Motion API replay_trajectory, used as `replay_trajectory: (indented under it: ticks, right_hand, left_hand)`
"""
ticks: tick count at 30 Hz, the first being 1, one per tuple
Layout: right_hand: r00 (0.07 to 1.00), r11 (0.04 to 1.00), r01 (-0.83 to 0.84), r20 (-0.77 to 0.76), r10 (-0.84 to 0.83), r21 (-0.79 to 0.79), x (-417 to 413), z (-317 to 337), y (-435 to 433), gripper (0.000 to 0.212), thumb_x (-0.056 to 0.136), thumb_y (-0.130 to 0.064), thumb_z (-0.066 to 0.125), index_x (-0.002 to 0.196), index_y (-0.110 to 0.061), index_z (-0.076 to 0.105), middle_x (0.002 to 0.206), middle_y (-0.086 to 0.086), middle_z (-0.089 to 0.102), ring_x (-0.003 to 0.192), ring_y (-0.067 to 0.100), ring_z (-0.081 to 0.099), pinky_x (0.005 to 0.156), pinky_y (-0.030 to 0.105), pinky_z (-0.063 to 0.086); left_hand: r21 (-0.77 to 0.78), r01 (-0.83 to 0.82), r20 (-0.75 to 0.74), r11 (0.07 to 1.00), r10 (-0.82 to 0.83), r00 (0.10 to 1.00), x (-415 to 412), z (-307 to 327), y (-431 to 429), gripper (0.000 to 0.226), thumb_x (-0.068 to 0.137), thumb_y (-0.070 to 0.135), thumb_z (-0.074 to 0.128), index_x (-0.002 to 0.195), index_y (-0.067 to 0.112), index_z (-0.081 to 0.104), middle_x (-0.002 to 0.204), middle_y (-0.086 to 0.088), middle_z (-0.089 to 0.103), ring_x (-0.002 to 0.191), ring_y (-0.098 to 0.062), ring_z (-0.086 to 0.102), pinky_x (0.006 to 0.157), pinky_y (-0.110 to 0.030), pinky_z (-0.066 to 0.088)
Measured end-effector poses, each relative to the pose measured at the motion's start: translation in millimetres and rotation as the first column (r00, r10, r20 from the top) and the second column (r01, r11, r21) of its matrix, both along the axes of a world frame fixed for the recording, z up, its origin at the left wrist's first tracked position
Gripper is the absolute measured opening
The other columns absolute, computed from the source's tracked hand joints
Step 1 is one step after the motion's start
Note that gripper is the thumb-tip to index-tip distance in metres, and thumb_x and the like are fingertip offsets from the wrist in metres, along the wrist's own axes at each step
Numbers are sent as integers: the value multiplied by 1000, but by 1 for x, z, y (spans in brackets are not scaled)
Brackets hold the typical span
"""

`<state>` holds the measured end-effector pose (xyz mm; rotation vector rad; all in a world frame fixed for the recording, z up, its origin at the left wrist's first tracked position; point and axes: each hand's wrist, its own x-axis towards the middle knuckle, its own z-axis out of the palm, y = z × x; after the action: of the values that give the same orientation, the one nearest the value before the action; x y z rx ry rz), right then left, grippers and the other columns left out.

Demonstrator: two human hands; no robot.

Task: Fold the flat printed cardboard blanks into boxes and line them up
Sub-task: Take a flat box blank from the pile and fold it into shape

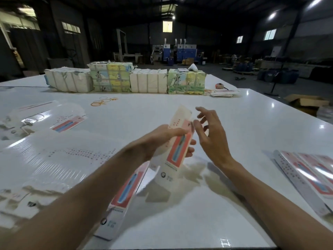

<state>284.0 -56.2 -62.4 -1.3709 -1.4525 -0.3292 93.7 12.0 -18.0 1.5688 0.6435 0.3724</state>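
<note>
My left hand (162, 139) grips a long white printed box blank (177, 141) with a red and blue panel, holding it tilted above the white table (234, 134). Its far end points away from me. My right hand (209, 130) hovers just right of the blank's upper end, fingers spread and loosely bent, fingertips close to the cardboard. A second blank (124, 197) of the same print lies on the table under my left forearm. A row of folded boxes (310, 175) lies at the right edge. Flat blanks (54, 156) are spread on the left.
Wrapped bundles (124, 79) stand in a row at the far side of the table. Loose rubber bands (101, 101) lie in front of them. A tape measure (219, 86) and a small stack of blanks (223, 92) sit at the far right. An open carton (306, 102) is on the floor.
</note>
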Motion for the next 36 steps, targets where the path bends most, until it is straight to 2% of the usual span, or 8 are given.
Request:
replay_trajectory:
  ticks: [5,9,12,14,18,22,30,36]
  right_hand:
    - [998,966,32,57,-18,-256,-1,-8,0,35,106,-38,57,134,-21,69,134,-4,48,124,15,55,93,44,62]
    - [999,956,-48,-13,47,-288,-6,-1,2,17,102,-28,67,113,-17,74,129,-3,54,122,12,54,97,28,56]
    - [969,951,-160,-225,101,-263,-6,9,0,8,101,-23,69,100,-17,73,122,-2,57,113,15,61,86,22,58]
    - [915,935,-234,-386,118,-267,-7,14,-3,10,100,-22,71,96,-14,75,124,-3,56,111,19,64,80,23,61]
    - [764,889,-389,-624,164,-242,-1,25,-8,11,96,-17,74,90,-10,79,133,-3,60,115,28,66,94,37,61]
    - [611,835,-541,-732,303,-105,-2,33,-16,16,95,-8,71,81,-6,78,138,10,59,125,36,61,99,42,55]
    - [445,755,-656,-796,410,23,-13,30,-16,19,103,-11,59,106,3,71,148,11,59,134,23,58,112,37,48]
    - [599,807,-576,-739,308,-130,-29,15,-15,46,97,-34,68,140,-23,56,128,10,70,120,27,67,109,49,52]
  left_hand:
    - [-80,13,205,997,3,979,20,-42,-5,66,96,72,51,113,10,64,100,-19,74,82,-39,73,87,-52,61]
    - [-154,-1,303,988,49,952,19,-49,-7,68,101,73,35,108,13,66,94,-18,74,72,-32,75,68,-39,62]
    - [-207,28,327,978,42,944,15,-48,-8,65,106,66,29,120,13,66,104,-18,76,81,-34,78,68,-40,63]
    - [-236,83,317,968,-4,948,12,-46,-7,64,108,63,30,120,12,67,107,-19,75,82,-34,77,70,-41,63]
    - [-232,154,274,960,-88,958,11,-40,-6,71,106,65,25,115,11,69,103,-15,76,76,-29,75,68,-38,63]
    - [-219,175,256,960,-116,960,14,-34,-6,74,104,68,22,119,9,64,100,-12,77,77,-29,76,65,-37,63]
    - [-348,91,177,933,-30,984,26,-32,-21,64,99,75,32,91,14,48,67,0,49,50,-10,45,49,-21,46]
    - [-509,102,389,855,123,913,11,-39,-5,62,102,69,38,110,10,52,72,-5,50,54,-13,49,51,-21,47]
